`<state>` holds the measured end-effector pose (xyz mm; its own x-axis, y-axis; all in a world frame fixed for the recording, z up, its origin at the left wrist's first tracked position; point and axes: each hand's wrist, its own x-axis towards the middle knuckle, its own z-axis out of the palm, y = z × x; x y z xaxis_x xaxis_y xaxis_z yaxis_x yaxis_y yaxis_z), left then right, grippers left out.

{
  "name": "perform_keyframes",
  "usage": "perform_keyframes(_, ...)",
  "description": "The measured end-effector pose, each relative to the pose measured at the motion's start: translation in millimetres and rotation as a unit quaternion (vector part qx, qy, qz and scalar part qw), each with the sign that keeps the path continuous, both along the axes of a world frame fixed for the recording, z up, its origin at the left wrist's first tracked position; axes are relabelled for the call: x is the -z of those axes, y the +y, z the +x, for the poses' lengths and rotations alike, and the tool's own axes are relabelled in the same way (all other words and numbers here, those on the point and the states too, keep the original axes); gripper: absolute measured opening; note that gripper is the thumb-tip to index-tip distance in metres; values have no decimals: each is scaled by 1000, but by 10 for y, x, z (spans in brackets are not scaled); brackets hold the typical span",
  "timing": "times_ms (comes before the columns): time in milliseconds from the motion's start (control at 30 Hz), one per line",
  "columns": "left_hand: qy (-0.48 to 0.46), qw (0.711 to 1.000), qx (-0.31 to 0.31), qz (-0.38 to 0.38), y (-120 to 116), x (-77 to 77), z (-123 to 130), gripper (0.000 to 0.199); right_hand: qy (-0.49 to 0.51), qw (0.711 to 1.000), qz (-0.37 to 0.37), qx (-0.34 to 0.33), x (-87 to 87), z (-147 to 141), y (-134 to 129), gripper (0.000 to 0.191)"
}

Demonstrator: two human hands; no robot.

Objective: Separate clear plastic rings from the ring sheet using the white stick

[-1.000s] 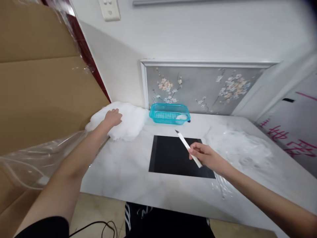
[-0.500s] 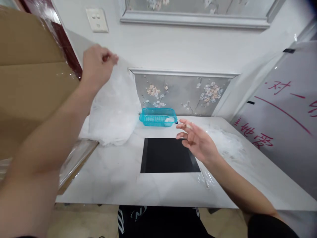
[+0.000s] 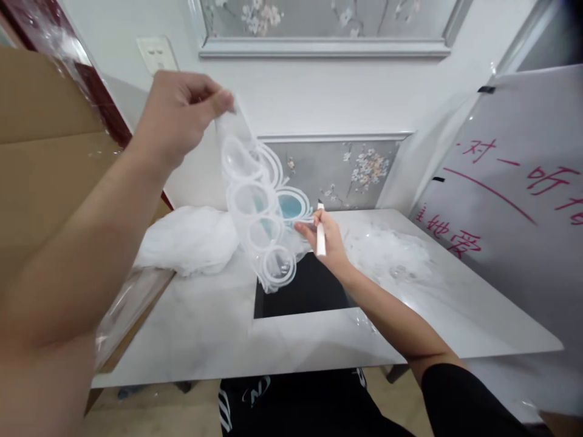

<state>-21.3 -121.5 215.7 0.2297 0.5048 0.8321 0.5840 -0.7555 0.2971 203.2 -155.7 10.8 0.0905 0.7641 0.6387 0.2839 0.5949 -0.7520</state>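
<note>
Before you: ringed sheet (image 3: 249, 199), thin see-through plastic, glossy. White pile (image 3: 194, 240) beside it, soft-looking, dull; material unclear. Your tabletop (image 3: 204, 328): smooth, marble-look, faint sheen. Black mat (image 3: 314, 288): smooth, matt. Carton (image 3: 43, 188): brown cardboard, matt. Your trousers (image 3: 296, 400): black cloth. Slim tool (image 3: 321, 237) you hold: smooth, white.

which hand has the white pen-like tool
The right hand, the lower one; the left hand, higher up, pinches the top of the ring-patterned plastic strip.
</note>
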Motion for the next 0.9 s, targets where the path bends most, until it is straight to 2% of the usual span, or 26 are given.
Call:
perform_keyframes(100, -21, 998, -12, -50, 141, 163, -107, 22, 10, 999, 20, 24, -54, 346, 161, 41)
perform_keyframes(200, -52, 992, -13, -113, 390, 316, -238, 20, 0, 996, 50, 75, -194, 705, 446, 42)
perform_keyframes(300, -58, 984, -19, -166, 675, 471, -317, 23, 64, 996, 22, 50, -391, 938, 779, 46)
perform_keyframes(400, -75, 981, 14, -177, 910, 616, -336, 24, 128, 991, 1, 30, -583, 1032, 1038, 48)
perform_keyframes(467, -94, 978, 48, -180, 992, 706, -344, 26, 140, 990, 12, 11, -655, 1067, 1114, 46)
perform_keyframes(533, -111, 972, 83, -190, 986, 810, -370, 26, 137, 990, 23, -19, -648, 1112, 1087, 44)
perform_keyframes(633, -84, 961, 128, -228, 797, 1041, -455, 18, 112, 992, 13, -53, -457, 1216, 842, 43)
perform_keyframes(700, 13, 948, 141, -286, 586, 1277, -521, 17, 54, 994, -47, -78, -226, 1294, 566, 41)
perform_keyframes(733, 91, 924, 152, -340, 472, 1425, -549, 19, 1, 989, -103, -102, -89, 1329, 411, 38)
perform_keyframes(767, 163, 891, 165, -390, 362, 1590, -570, 21, -73, 971, -178, -143, 57, 1358, 256, 32)
perform_keyframes(800, 217, 856, 182, -432, 261, 1769, -583, 23, -150, 937, -247, -198, 206, 1381, 113, 28)
perform_keyframes(867, 288, 791, 215, -495, 104, 2143, -581, 25, -243, 871, -319, -284, 494, 1413, -100, 30)
perform_keyframes(900, 306, 768, 222, -517, 52, 2321, -566, 30, -287, 848, -329, -302, 623, 1428, -153, 31)
